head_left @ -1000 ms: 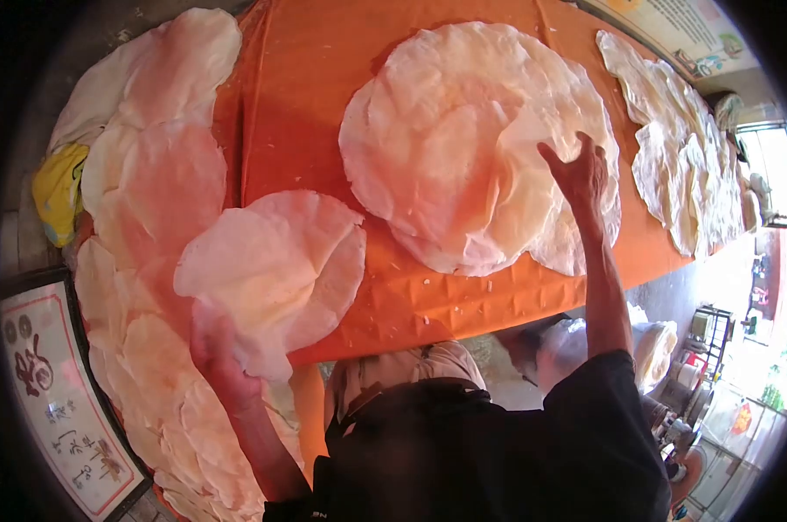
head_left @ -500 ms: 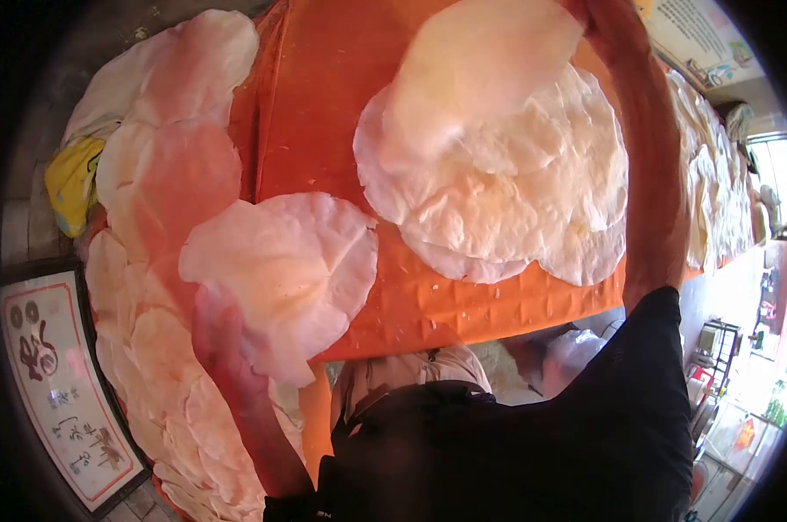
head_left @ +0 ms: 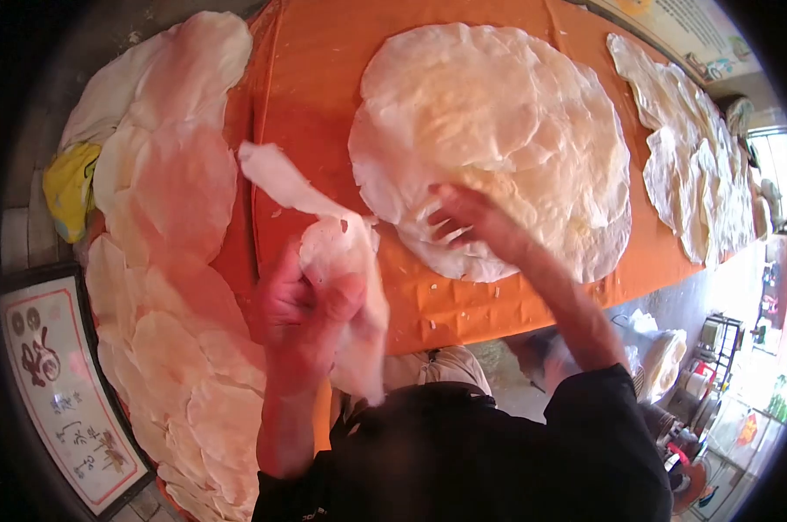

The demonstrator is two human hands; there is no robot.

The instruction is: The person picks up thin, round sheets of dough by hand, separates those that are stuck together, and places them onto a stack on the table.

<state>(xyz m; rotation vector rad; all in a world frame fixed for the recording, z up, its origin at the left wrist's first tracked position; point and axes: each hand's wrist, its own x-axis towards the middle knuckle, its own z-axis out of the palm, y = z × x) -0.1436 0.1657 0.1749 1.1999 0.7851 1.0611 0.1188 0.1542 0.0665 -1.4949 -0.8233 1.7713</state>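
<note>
Left hand [head_left: 302, 329] pinching, between thumb and fingers, a pale, thin, floppy sheet like flatbread [head_left: 328, 250], folded and dangling above the near edge; right hand [head_left: 473, 222] with fingers parted and slightly curled, over the lower part of a broad, cream-coloured pile of round overlapping sheets [head_left: 489, 104], contact unclear; beneath the pile, an orange cloth-covered counter [head_left: 311, 96]; further left, a long row of similar pale sheets [head_left: 171, 174]; beyond, a crumpled yellow cloth [head_left: 70, 187].

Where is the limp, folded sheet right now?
In the head view, the folded sheet is left of centre, in the person's left hand, between the overlapping sheets along the left and the large round pile on the orange tablecloth.
</note>
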